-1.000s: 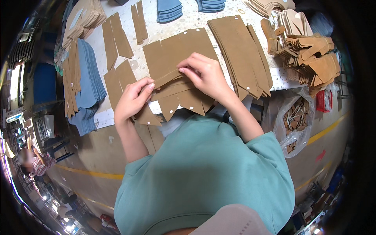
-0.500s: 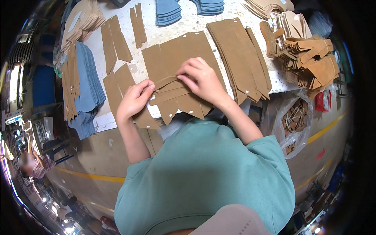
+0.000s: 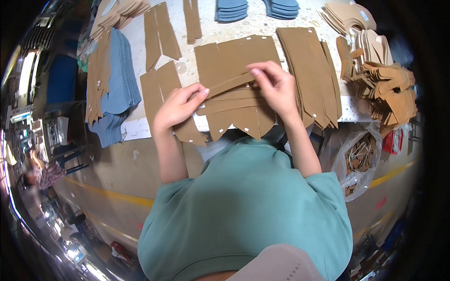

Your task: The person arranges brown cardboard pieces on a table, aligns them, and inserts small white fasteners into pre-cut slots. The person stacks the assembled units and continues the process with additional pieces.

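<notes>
Between my two hands stretches a narrow brown leather strip (image 3: 229, 84), raised a little over the pieces below. My left hand (image 3: 180, 107) pinches its left end between thumb and fingers. The right end is in the fingers of my right hand (image 3: 277, 89), which partly hide it. Under the strip lie more brown strips (image 3: 229, 106), crossing wide brown leather panels (image 3: 236, 52). The panels have pointed lower edges and small white tags. Left of them, by my left wrist, are notched brown panels (image 3: 157, 86).
A stack of long brown panels (image 3: 304, 70) lies to the right. Blue pieces (image 3: 119, 70) hang over the table's left edge. Bundled tan pieces (image 3: 386, 89) sit at the right edge, above a clear plastic bag (image 3: 363, 166) of scraps. Blue stacks (image 3: 232, 10) lie at the back.
The strip has turned its flat face up and slants more, its right end higher. My right hand has moved up and right. The whole view has shifted.
</notes>
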`<state>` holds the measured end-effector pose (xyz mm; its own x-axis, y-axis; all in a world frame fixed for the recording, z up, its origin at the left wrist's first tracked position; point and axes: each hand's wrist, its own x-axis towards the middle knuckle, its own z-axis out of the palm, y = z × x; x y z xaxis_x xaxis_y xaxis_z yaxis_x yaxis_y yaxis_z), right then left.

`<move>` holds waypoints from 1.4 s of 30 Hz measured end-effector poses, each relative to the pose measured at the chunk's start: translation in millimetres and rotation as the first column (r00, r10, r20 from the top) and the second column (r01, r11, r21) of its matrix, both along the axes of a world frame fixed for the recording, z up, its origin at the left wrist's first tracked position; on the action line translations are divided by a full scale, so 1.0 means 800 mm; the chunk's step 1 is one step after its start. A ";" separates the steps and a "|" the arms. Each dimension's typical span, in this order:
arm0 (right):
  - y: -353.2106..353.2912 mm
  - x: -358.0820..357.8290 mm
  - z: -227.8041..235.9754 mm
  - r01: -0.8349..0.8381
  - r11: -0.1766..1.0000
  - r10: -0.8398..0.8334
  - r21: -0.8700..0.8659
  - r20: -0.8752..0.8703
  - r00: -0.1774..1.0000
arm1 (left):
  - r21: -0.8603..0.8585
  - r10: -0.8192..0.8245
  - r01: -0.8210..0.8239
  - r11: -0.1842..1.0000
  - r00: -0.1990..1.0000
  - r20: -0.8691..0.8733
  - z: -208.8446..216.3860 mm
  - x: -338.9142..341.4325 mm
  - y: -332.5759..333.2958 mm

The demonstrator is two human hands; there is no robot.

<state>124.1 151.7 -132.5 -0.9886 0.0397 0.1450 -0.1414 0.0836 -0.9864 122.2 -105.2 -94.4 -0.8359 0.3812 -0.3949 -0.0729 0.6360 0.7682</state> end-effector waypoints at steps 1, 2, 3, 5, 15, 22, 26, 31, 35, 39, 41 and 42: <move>0.003 -0.003 0.000 0.074 0.997 -0.074 -0.026 -0.010 0.997 | 0.028 0.002 -0.002 1.000 1.000 -0.025 -0.001 0.000 0.000; 0.005 -0.006 -0.001 0.160 0.986 -0.158 -0.041 0.055 0.986 | 0.008 -0.007 0.008 1.000 0.998 -0.057 -0.001 0.001 0.000; 0.009 -0.004 0.000 0.161 0.987 -0.161 0.010 0.088 0.983 | -0.007 -0.014 0.013 1.000 0.996 -0.088 -0.002 0.001 0.000; 0.014 -0.003 -0.001 0.122 0.955 -0.125 0.270 -0.006 0.992 | -0.038 -0.018 0.014 0.999 0.994 -0.105 -0.003 0.000 -0.001; 0.009 -0.005 -0.009 0.181 0.933 -0.179 0.311 -0.037 0.983 | -0.169 0.060 -0.088 0.982 0.985 -0.164 0.013 0.001 -0.027; 0.004 -0.002 -0.006 0.197 0.884 -0.153 0.423 -0.136 0.979 | 0.099 0.137 -0.120 0.988 0.974 -0.180 0.051 0.033 -0.086; 0.003 0.001 -0.008 0.253 0.756 -0.094 0.603 -0.284 0.954 | 0.295 0.214 -0.169 0.940 0.969 -0.124 0.071 0.068 -0.106; 0.005 0.000 -0.012 0.294 0.696 -0.042 0.655 -0.371 0.928 | 0.399 0.222 -0.134 0.907 0.957 -0.184 0.068 0.093 -0.105; 0.003 -0.001 -0.009 0.251 0.708 -0.019 0.660 -0.338 0.941 | 0.432 0.204 -0.108 0.895 0.962 -0.181 0.058 0.097 -0.097; 0.000 -0.003 0.004 0.258 0.714 0.037 0.650 -0.404 0.914 | 0.448 0.172 -0.095 0.889 0.976 -0.134 0.052 0.093 -0.086; 0.000 -0.009 0.011 0.130 0.716 0.072 0.685 -0.258 0.963 | 0.453 0.147 -0.084 0.888 0.984 -0.104 0.052 0.091 -0.081; -0.001 -0.012 0.014 0.084 0.727 0.095 0.681 -0.222 0.970 | 0.450 0.131 -0.074 0.890 0.987 -0.097 0.053 0.090 -0.080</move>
